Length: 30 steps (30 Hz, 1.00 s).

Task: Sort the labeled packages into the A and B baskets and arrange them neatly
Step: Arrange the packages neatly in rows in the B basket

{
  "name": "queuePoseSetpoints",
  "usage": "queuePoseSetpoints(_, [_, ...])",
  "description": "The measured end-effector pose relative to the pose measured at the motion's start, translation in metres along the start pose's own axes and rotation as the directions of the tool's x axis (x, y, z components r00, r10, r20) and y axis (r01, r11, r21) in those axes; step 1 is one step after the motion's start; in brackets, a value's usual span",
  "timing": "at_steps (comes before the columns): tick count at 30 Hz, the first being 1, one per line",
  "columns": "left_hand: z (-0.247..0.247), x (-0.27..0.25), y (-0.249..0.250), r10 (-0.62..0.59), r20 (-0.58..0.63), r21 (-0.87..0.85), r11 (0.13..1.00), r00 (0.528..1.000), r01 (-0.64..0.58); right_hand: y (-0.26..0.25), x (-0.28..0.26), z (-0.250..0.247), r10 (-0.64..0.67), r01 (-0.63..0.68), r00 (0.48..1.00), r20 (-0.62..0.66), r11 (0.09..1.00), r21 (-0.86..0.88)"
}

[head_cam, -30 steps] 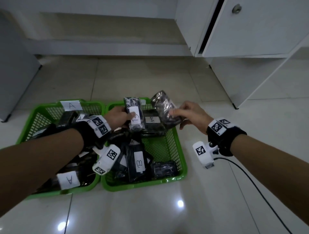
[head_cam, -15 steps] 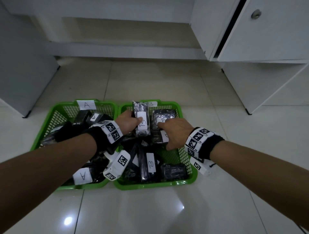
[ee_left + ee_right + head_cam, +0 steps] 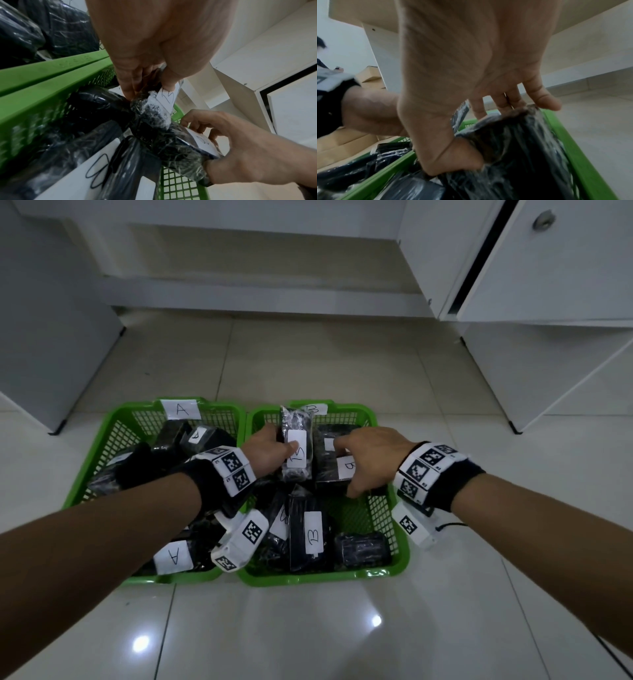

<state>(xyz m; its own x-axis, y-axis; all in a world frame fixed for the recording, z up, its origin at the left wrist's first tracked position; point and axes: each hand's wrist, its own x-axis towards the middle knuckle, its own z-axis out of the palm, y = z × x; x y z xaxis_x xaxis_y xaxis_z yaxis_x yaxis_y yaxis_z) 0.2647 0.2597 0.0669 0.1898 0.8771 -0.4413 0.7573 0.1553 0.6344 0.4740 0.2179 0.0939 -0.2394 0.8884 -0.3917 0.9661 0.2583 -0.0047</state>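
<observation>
Baskets A (image 3: 113, 436) and B (image 3: 394, 529), both holding black wrapped packages.
Left hand (image 3: 265, 451) pinches an upright B package (image 3: 297, 453); right hand (image 3: 371, 455) grips the B package beside it (image 3: 334, 470).

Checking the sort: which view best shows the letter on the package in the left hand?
The head view: the held package faces the camera, its B label plain. The left wrist view shows the label edge-on under the thumb; the right wrist view shows only a dark sliver of it.

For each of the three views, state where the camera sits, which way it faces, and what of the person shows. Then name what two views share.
Head: worn high, looks down at A basket and B basket; both forearms show.
Left wrist: under left hand, faces the held B package.
Right wrist: under right hand, faces its wrapped package.
Shared: both wrist views show the other hand.
</observation>
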Motion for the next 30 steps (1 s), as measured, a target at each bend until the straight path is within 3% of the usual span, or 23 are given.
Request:
queuePoseSetpoints(3, [0.0,-0.005,0.003,0.017,0.003,-0.078,0.997,1.0,-0.017,-0.005,0.003,0.006,0.011,-0.012,0.999,0.036,1.0,0.026])
queuePoseSetpoints(7, [-0.008,-0.001,0.0,0.007,-0.054,-0.415,0.91,0.999,-0.029,0.005,0.006,0.018,0.043,-0.107,0.987,0.155,0.895,0.433])
queuePoseSetpoints(9, [-0.011,0.005,-0.012,-0.023,-0.075,-0.492,0.871,0.997,-0.017,0.007,0.004,0.02,0.049,-0.12,0.987,0.155,0.861,0.494])
queuePoseSetpoints(13, [-0.008,-0.006,-0.014,-0.034,-0.046,-0.43,0.903,0.998,0.011,0.004,0.0,0.016,0.066,-0.07,0.998,0.022,0.944,0.323])
queuePoseSetpoints(18, [0.005,-0.019,-0.006,0.007,-0.062,-0.196,0.981,0.998,-0.019,-0.007,-0.003,0.014,-0.028,0.025,0.999,-0.039,0.997,-0.071])
queuePoseSetpoints(23, [0.007,-0.015,-0.008,-0.011,-0.066,-0.133,0.991,0.998,0.002,-0.016,-0.003,0.038,-0.068,0.069,0.998,0.011,0.996,-0.054])
queuePoseSetpoints(30, [0.003,-0.012,-0.01,-0.057,-0.067,-0.171,0.984,0.996,0.045,-0.014,-0.005,0.041,-0.091,0.098,0.993,0.081,0.992,-0.083])
